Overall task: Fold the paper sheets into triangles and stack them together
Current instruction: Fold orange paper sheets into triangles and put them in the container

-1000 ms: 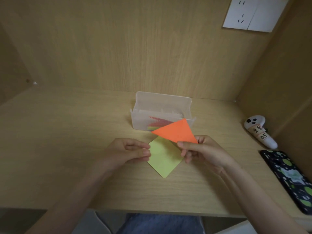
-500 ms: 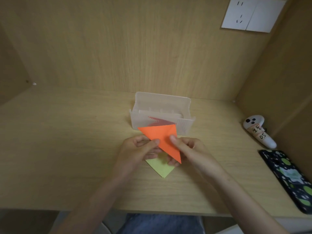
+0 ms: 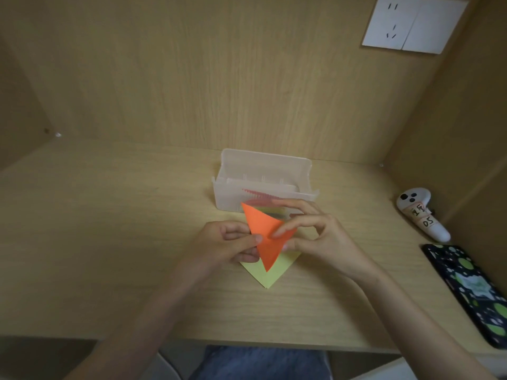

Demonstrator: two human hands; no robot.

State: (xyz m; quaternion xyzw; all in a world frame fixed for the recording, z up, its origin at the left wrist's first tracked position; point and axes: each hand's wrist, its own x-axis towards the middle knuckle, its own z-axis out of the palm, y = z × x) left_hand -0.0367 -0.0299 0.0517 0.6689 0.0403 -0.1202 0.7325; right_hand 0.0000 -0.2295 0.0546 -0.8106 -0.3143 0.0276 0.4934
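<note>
The left hand point(image 3: 227, 245) pinches the left edge of the folded orange triangle point(image 3: 264, 242) and the right hand point(image 3: 323, 237) pinches its right corner, holding it point-down over the green sheet point(image 3: 270, 277) on the worktop point(image 3: 109, 242), probably to sharpen its crease

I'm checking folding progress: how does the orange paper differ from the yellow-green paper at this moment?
The orange paper is pinched by the left hand and right hand, raised and tilted; the yellow-green paper lies flat on the desk beneath it. The orange paper shows as a whole triangle; the yellow-green paper shows only its near corner, the rest hidden. Both point a corner toward the person.
</note>
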